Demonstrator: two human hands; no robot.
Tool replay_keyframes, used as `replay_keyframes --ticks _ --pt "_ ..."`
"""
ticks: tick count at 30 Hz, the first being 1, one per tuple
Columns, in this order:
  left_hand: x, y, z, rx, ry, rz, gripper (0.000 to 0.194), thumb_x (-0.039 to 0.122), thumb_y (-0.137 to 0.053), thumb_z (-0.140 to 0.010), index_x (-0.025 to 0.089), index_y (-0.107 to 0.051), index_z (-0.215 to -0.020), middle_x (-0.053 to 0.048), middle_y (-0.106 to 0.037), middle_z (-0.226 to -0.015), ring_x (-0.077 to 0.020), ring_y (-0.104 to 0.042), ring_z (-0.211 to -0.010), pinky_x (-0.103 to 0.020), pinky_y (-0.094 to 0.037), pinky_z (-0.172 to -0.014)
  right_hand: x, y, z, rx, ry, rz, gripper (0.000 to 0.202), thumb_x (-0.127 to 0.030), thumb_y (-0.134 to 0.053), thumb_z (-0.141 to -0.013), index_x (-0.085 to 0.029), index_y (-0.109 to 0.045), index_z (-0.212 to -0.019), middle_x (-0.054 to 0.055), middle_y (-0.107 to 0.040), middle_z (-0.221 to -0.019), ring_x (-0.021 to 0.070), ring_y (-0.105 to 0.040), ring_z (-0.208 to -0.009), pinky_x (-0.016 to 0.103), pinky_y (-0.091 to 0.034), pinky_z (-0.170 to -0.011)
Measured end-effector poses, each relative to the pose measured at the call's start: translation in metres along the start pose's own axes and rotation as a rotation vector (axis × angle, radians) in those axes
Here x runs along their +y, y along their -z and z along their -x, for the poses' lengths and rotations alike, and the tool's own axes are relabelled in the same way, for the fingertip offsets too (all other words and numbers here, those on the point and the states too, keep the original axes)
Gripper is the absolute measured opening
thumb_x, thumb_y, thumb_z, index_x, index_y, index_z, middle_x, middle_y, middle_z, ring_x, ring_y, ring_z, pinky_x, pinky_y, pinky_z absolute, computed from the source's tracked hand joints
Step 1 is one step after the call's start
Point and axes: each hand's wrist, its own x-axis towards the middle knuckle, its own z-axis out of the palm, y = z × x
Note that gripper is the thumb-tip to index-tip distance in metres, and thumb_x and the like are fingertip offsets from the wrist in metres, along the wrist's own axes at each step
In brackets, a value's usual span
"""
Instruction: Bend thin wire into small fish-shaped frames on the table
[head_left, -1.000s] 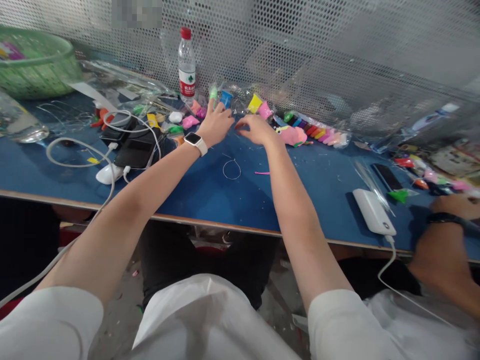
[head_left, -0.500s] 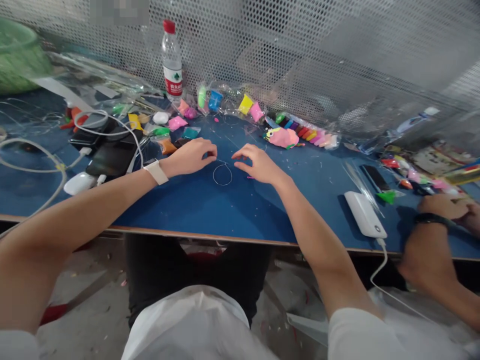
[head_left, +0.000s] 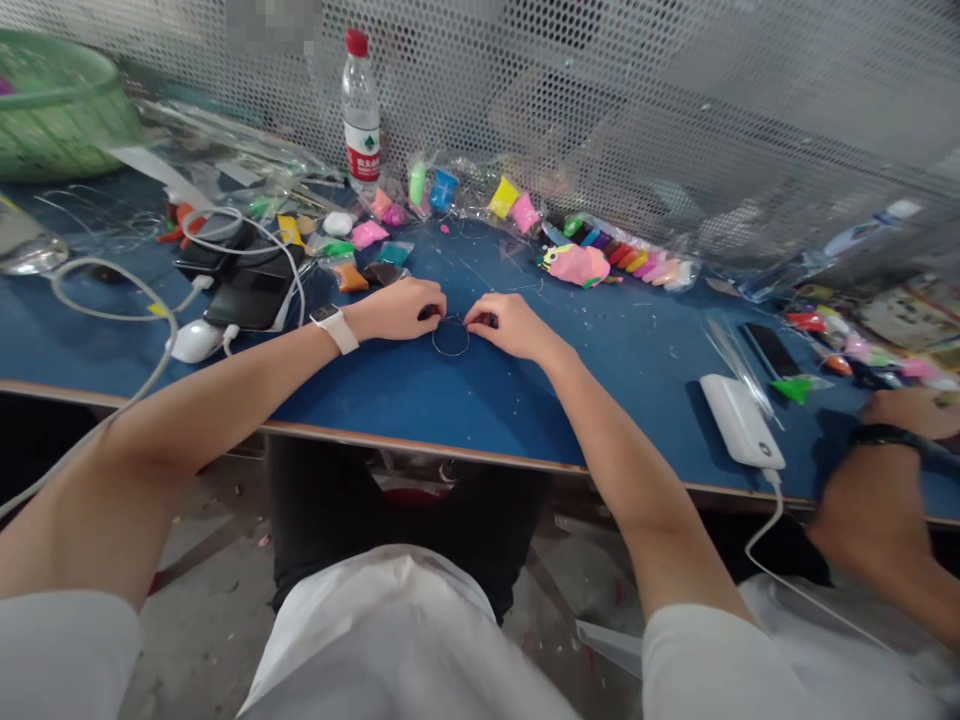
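Between my hands, a thin wire bent into a round loop lies at the blue table. My left hand, with a white watch on its wrist, pinches the wire at the loop's upper left. From the other side, my right hand has thumb and forefinger closed on the wire at the upper right. The fingertips are small here, and the wire ends are hard to follow. Behind the right hand sits a pink clay figure with a yellow face and a round eye.
Small clay packets line the perforated metal screen, near a water bottle. Phones and white cables are at left, by a green basket. A white power bank and a co-worker's arm are at right.
My fingers have gone from apart to pinched on the wire, and the hands have come slightly closer together. The camera view has shifted a little.
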Motion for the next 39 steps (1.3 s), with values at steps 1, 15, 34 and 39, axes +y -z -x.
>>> replay_keyframes --ticks 1,15,34,39 --pt "0.000 -0.003 -0.001 0.015 0.020 -0.003 0.026 0.026 -0.059 -0.106 0.021 -0.084 -0.103 -0.011 -0.082 -0.109 -0.0272 -0.078 -0.099 -0.042 -0.060 -0.099 0.000 -0.002 -0.001 0.007 0.003 -0.005 0.012 -0.015 -0.077 -0.103 -0.021 -0.087 -0.103 0.008 -0.082 -0.104 0.0236 -0.074 -0.090 0.041 -0.059 -0.091" --pt "0.005 -0.013 -0.010 0.319 0.306 0.445 0.012 0.022 -0.079 -0.105 0.018 -0.076 -0.094 -0.005 -0.077 -0.085 -0.0169 -0.066 -0.075 -0.031 -0.048 -0.073 0.009 -0.009 -0.006 0.212 -0.084 -0.409 0.048 -0.069 -0.083 -0.100 -0.022 -0.091 -0.099 0.008 -0.087 -0.093 0.0233 -0.076 -0.085 0.039 -0.058 -0.083" --pt "0.023 -0.019 -0.010 0.335 0.317 1.349 0.021 0.025 -0.094 -0.103 0.015 -0.076 -0.106 -0.006 -0.083 -0.099 -0.0158 -0.083 -0.086 -0.029 -0.065 -0.082 -0.009 -0.026 -0.012 0.550 -0.266 -0.933 0.071 -0.083 -0.108 -0.058 -0.024 -0.083 -0.089 0.003 -0.080 -0.082 0.0177 -0.075 -0.072 0.030 -0.065 -0.057" --pt "0.023 -0.017 -0.009 0.331 0.372 1.371 0.018 0.031 -0.084 -0.113 0.013 -0.085 -0.109 -0.012 -0.088 -0.102 -0.0184 -0.086 -0.091 -0.031 -0.067 -0.090 -0.010 -0.029 -0.013 0.595 -0.234 -0.864 0.071 -0.086 -0.105 -0.062 -0.024 -0.083 -0.090 0.004 -0.080 -0.081 0.0192 -0.076 -0.074 0.032 -0.067 -0.060"
